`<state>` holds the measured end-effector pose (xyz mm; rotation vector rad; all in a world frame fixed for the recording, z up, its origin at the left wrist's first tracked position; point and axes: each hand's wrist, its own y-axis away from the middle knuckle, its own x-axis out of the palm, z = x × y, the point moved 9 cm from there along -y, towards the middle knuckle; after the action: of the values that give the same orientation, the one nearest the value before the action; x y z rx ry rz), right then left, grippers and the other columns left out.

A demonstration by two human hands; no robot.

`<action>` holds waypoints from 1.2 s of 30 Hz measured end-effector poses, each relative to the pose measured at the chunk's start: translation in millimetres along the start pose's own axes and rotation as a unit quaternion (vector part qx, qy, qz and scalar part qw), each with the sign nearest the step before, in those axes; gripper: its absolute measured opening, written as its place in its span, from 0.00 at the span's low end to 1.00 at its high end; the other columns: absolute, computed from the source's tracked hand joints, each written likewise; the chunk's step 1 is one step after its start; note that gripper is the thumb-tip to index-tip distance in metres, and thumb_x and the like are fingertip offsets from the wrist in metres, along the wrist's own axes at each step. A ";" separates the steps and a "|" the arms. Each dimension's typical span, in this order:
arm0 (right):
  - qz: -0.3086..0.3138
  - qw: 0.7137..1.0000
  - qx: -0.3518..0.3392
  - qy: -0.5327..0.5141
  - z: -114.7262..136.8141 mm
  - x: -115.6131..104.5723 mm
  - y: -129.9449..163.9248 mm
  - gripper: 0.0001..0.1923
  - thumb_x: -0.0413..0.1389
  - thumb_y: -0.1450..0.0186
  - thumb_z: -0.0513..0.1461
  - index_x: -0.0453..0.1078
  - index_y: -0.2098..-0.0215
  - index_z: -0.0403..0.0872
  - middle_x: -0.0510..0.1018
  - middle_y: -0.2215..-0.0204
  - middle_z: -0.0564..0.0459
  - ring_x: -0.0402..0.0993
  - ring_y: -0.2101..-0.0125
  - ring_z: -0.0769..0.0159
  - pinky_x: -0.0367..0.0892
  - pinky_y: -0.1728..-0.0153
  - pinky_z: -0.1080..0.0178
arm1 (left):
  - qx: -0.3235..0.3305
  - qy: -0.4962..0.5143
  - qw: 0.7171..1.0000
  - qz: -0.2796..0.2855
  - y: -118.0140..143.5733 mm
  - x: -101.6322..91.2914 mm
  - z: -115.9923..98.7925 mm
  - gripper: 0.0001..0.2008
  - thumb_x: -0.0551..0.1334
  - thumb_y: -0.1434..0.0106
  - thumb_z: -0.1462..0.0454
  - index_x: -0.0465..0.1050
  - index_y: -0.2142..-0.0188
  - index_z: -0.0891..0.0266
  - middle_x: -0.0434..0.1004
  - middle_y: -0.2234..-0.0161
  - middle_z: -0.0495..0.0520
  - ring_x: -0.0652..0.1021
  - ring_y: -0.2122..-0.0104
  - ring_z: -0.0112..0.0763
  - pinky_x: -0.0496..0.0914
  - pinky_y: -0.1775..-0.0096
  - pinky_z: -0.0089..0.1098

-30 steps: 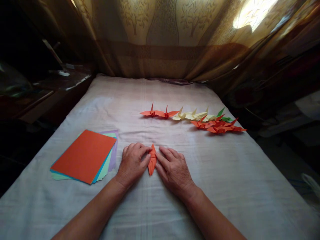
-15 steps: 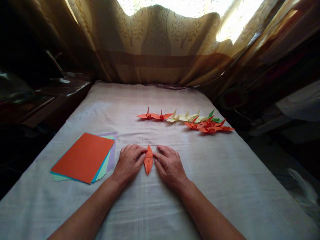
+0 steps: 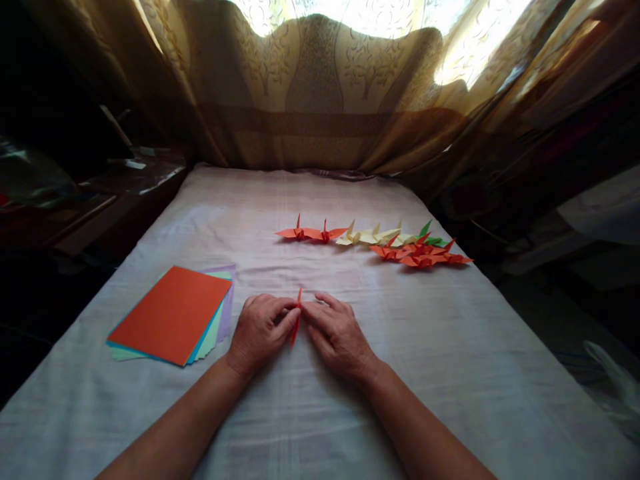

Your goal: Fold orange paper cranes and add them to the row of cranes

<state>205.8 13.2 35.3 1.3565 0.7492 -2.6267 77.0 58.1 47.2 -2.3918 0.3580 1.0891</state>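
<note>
A small folded piece of orange origami paper (image 3: pixel 295 331) is now seen edge-on as a thin upright sliver between my two hands. My left hand (image 3: pixel 263 327) pinches it from the left, thumb and forefinger closed on its middle. From the right, my right hand (image 3: pixel 337 333) presses its fingertips to the same paper, fingers bent and close together, one finger raised a little apart. The fingers hide the middle of the folds; only the upper tip and the lower point show.
Left of my hands lies a stack of coloured sheets (image 3: pixel 170 313), orange on top. Farther back, folded paper cranes stand in a row: orange cranes (image 3: pixel 325 233), pale yellow cranes (image 3: pixel 377 235) and a green crane (image 3: pixel 433 240). A white cloth (image 3: pixel 280 413) covers the surface; a curtain (image 3: pixel 315 127) hangs behind.
The folded orange paper has turned from lying face up to standing edge-on. Both hands have come closer together, and my left thumb and finger now grip it.
</note>
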 end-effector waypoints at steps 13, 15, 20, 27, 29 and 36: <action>-0.119 0.992 -0.040 0.021 10.6 -13.5 -1.0 0.25 0.55 0.33 0.39 0.63 0.38 0.50 0.79 0.51 0.48 0.71 0.48 0.56 0.65 0.47 0.52 | -0.188 0.274 0.943 0.029 4.6 15.5 23.9 0.12 0.63 0.43 0.55 0.74 0.62 0.59 0.82 0.67 0.51 0.82 0.67 0.35 0.75 0.64 0.32; -0.136 0.990 -0.020 0.012 6.8 -16.8 -1.3 0.23 0.55 0.34 0.38 0.64 0.40 0.49 0.79 0.51 0.47 0.71 0.49 0.57 0.66 0.48 0.53 | -0.210 0.317 0.924 0.028 4.5 18.0 27.2 0.14 0.63 0.44 0.55 0.72 0.62 0.60 0.82 0.68 0.51 0.82 0.67 0.36 0.75 0.65 0.33; -0.142 0.988 0.043 -0.046 -5.3 -17.1 -2.6 0.21 0.54 0.34 0.38 0.64 0.42 0.49 0.81 0.60 0.50 0.76 0.59 0.61 0.68 0.54 0.57 | -0.206 0.326 0.921 0.051 6.3 23.7 24.3 0.14 0.61 0.43 0.56 0.67 0.59 0.59 0.81 0.69 0.50 0.82 0.68 0.36 0.75 0.66 0.33; -0.130 0.981 0.121 -0.078 -17.5 -15.2 -3.2 0.15 0.55 0.37 0.37 0.69 0.52 0.50 0.80 0.71 0.57 0.76 0.70 0.65 0.67 0.59 0.60 | -0.038 0.124 0.991 0.018 4.7 9.0 -0.4 0.11 0.59 0.38 0.64 0.71 0.55 0.56 0.80 0.58 0.53 0.79 0.56 0.37 0.71 0.51 0.39; -0.121 0.982 0.132 -0.067 -20.3 -12.7 -3.8 0.12 0.55 0.37 0.36 0.69 0.55 0.50 0.80 0.72 0.57 0.75 0.71 0.65 0.65 0.59 0.60 | 0.033 0.056 0.998 0.012 4.2 4.3 -9.3 0.12 0.58 0.37 0.66 0.75 0.54 0.55 0.76 0.48 0.56 0.74 0.47 0.41 0.65 0.44 0.44; -0.076 0.992 0.103 0.009 -19.7 -6.2 -5.6 0.06 0.53 0.34 0.35 0.72 0.64 0.51 0.80 0.66 0.53 0.72 0.62 0.62 0.62 0.58 0.59 | 0.098 -0.025 0.988 0.119 9.2 23.0 -4.4 0.16 0.58 0.34 0.67 0.77 0.50 0.49 0.78 0.47 0.52 0.71 0.42 0.43 0.59 0.42 0.49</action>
<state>222.4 26.3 32.8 1.4268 0.6200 -2.8850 90.8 47.2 29.2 -2.1835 0.7136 1.1552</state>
